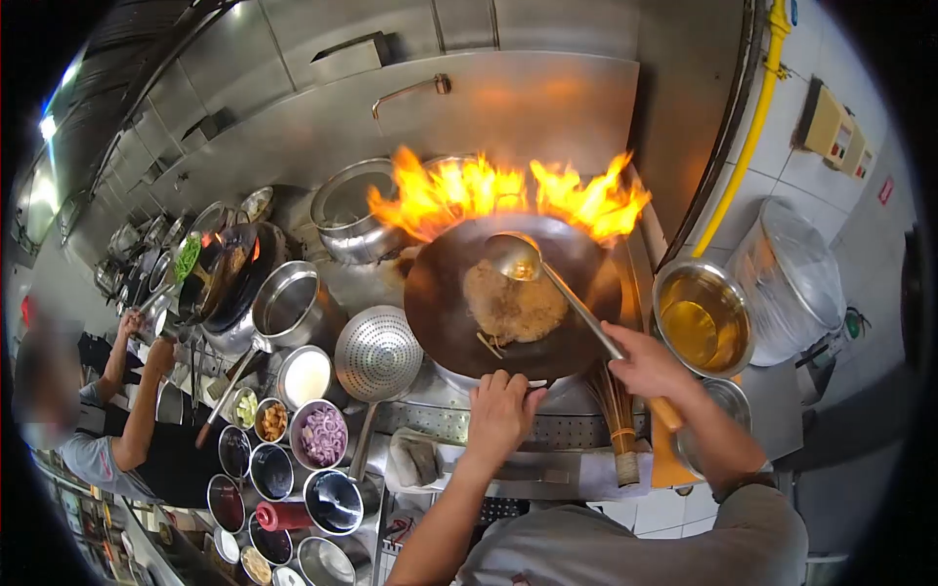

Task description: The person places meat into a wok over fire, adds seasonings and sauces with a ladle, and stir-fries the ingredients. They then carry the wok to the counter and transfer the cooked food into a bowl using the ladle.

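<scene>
A dark wok (440,327) stands on the burner, with tall flames behind its far rim. Inside it lies a browned, roundish mass of food (518,305); its kind I cannot make out. My right hand (650,363) is closed around the handle of a ladle (576,303). The ladle's bowl is over the food and holds some yellowish liquid. At the wok's near edge, my left hand (503,412) grips the rim or a short handle there, its fingers partly hidden.
A perforated strainer (379,354) lies left of the wok. A bowl of yellow oil (694,322) stands right, near a bamboo brush (618,425). Ingredient pots, including sliced onions (320,436), fill the lower left. Another person (122,420) works with a wok at left.
</scene>
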`<state>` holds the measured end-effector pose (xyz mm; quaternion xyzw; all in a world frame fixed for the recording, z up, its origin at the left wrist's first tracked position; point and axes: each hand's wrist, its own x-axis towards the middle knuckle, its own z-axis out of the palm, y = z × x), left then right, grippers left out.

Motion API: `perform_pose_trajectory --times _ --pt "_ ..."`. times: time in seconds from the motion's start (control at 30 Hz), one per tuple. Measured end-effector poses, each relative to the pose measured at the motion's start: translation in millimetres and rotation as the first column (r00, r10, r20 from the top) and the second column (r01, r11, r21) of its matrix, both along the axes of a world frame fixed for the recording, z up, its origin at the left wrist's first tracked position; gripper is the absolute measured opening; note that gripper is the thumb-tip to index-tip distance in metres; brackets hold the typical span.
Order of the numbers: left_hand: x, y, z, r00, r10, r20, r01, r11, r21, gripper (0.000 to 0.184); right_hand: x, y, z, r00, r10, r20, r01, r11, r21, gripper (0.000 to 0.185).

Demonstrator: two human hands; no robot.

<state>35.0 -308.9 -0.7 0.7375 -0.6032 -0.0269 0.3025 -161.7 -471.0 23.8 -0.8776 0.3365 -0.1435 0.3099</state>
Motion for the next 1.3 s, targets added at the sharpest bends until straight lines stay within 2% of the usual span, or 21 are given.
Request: perform_pose_trajectory --times 0.07,0.27,0.4,0.47,0.53,0.57,0.6,0.63,0.67,0.73,0.77,0.83,0.9,0.93,1.07,1.1,1.13,1.17,1.2,1.23,1.3 --pt "4.0 -1.2 -14.8 1.0 -0.03 -0.002 0.03 0.996 -0.081 0.019 -13.9 8.8 51.8 0.995 -0.004 -0.102 0.054 0.866 0.497 0.06" --pt "9.4 -8.1 -14.6 0.995 -0.086 -0.053 0.08 0.992 -0.103 0.021 -32.6 41.6 59.6 0.997 0.016 -0.07 0.041 0.676 0.735 0.063" --pt "10.2 -5.1 -14.1 0.992 -0.126 -0.027 0.121 0.983 -0.136 0.021 -23.4 42.5 32.5 0.986 0.016 -0.169 0.087 0.809 0.582 0.062" --pt "9.1 -1.7 -5.8 0.992 -0.124 0.014 0.125 0.983 -0.135 0.021 -12.1 39.5 31.4 0.977 0.031 -0.211 -0.029 0.999 0.013 0.062" --pt "9.8 -2.3 0.1 0.99 -0.135 -0.033 0.126 0.974 -0.19 0.02 -5.0 31.8 28.1 0.995 0.045 -0.09 -0.053 0.995 -0.09 0.065" --pt "12.8 -6.7 -3.4 0.986 -0.157 -0.047 0.146 0.972 -0.186 0.02 -5.2 23.6 35.5 0.998 -0.056 -0.019 0.059 0.973 0.222 0.064" --pt "14.9 -5.4 -10.7 0.983 -0.171 -0.061 0.158 0.97 -0.183 0.021 -1.6 26.2 48.6 0.985 -0.169 0.012 0.139 0.845 0.516 0.063" --pt "14.7 -5.0 -18.1 0.99 -0.14 -0.002 0.137 0.972 -0.191 0.02 -15.4 27.1 51.0 0.991 -0.126 0.036 0.079 0.791 0.607 0.057" --pt "16.2 -6.0 -19.7 0.992 -0.124 0.026 0.127 0.968 -0.218 0.02 -22.4 36.4 54.9 0.992 -0.108 0.063 0.051 0.81 0.584 0.057" --pt "13.6 -0.7 -4.5 0.987 -0.134 -0.089 0.105 0.957 -0.27 0.023 -26.2 57.5 57.0 0.979 -0.186 -0.083 0.201 0.822 0.533 0.046" --pt "14.3 3.0 1.4 0.975 -0.155 -0.16 0.122 0.973 -0.194 0.025 -16.6 56.5 54.8 0.982 -0.154 -0.107 0.187 0.824 0.535 0.046" --pt "14.5 24.1 8.9 0.982 -0.132 -0.137 0.096 0.966 -0.24 0.031 15.7 39.5 46.1 0.91 -0.33 0.251 0.016 0.633 0.774 0.024" --pt "27.1 42.2 27.3 0.989 -0.135 -0.056 0.116 0.96 -0.254 0.056 64.6 -0.2 56.0 0.9 -0.277 0.337 -0.103 0.616 0.781 0.014" --pt "31.2 62.1 33.8 0.99 -0.091 -0.104 0.064 0.968 -0.243 0.058 89.9 -20.1 61.4 0.88 -0.263 0.396 -0.192 0.566 0.802 0.008" --pt "55.4 155.7 53.6 0.975 0.11 -0.191 -0.144 0.974 -0.174 0.059 227.3 -94.0 101.1 0.914 -0.226 0.337 -0.203 0.464 0.862 0.019" --pt "59.6 177.5 59.9 0.949 0.222 -0.225 -0.263 0.949 -0.173 0.049 265.7 -104.1 108.7 0.878 -0.294 0.377 -0.215 0.461 0.861 0.019" --pt "65.1 201.7 60.5 0.942 0.273 -0.195 -0.297 0.949 -0.105 0.061 301.1 -115.0 114.8 0.838 -0.356 0.413 -0.23 0.457 0.859 0.02" --pt "65.7 224.7 54.6 0.896 0.382 -0.227 -0.412 0.905 -0.102 0.056 332.1 -132.5 115.4 0.838 -0.331 0.433 -0.254 0.466 0.848 0.02" --pt "62.2 247.9 61.2 0.845 0.499 -0.192 -0.517 0.854 -0.055 0.045 361.8 -150.8 112.0 0.817 -0.357 0.452 -0.321 0.37 0.872 0.017" --pt "66.1 275.9 41.5 0.746 0.578 -0.331 -0.601 0.798 0.039 0.049 387.0 -163.5 112.0 0.8 -0.383 0.461 -0.383 0.266 0.885 0.014" --pt "53.7 316.9 28.6 0.653 0.747 -0.122 -0.75 0.661 0.032 0.05 422.4 -178.3 115.0 0.775 -0.41 0.48 -0.446 0.183 0.876 0.013"
